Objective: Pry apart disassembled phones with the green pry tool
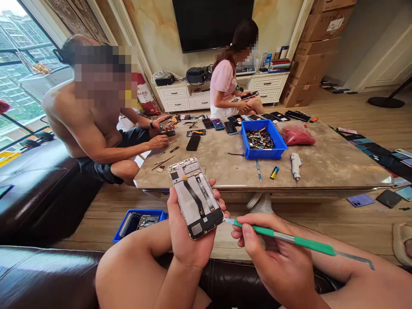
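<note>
My left hand (193, 244) is wrapped round an opened phone (189, 189), holding it tilted over my lap. The phone's inner frame faces me, with dark flat ribbon cables and a black block at its lower end. Between the thumb and fingers of my right hand (273, 249) is a green-handled pry tool (313, 245). Its flat pale tip is at the phone's lower right corner; whether it touches the edge I cannot tell. The tool's other end is a thin bent metal hook, pointing right.
Ahead, a low table (212, 171) bears a blue bin (264, 153) of small parts, a red bag (298, 135), a white electric screwdriver (295, 166) and several phones. Another blue bin (117, 234) stands on the floor. Two people sit around the table, handling phones. More phones lie at right.
</note>
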A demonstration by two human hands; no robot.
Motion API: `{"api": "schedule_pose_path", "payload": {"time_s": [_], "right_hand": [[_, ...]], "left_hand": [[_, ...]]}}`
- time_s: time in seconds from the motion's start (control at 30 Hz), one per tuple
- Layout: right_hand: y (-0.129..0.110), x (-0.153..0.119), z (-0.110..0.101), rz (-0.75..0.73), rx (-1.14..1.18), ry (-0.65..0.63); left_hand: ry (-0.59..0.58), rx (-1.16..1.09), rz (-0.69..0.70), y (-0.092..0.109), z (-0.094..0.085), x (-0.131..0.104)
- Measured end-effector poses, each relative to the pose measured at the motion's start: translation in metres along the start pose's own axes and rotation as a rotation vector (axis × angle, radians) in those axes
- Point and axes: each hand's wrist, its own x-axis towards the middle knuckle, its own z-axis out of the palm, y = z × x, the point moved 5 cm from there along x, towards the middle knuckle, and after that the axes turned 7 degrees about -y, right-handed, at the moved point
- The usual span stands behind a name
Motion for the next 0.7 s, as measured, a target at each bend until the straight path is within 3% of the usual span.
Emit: {"api": "schedule_pose_path", "payload": {"time_s": [0.17, 0.37, 0.7], "right_hand": [[-0.009, 0.009, -0.002, -0.032, -0.125, -0.059], [-0.001, 0.012, -0.001, 0.019, 0.020, -0.118], [0.021, 0.006, 0.002, 0.215, 0.397, -0.030]], "left_hand": [[0.055, 0.199, 0.154, 0.001, -0.001, -0.005], [0.045, 0.309, 0.275, -0.002, 0.000, -0.007], [0.024, 0.122, 0.179, -0.003, 0.001, 0.002]]}}
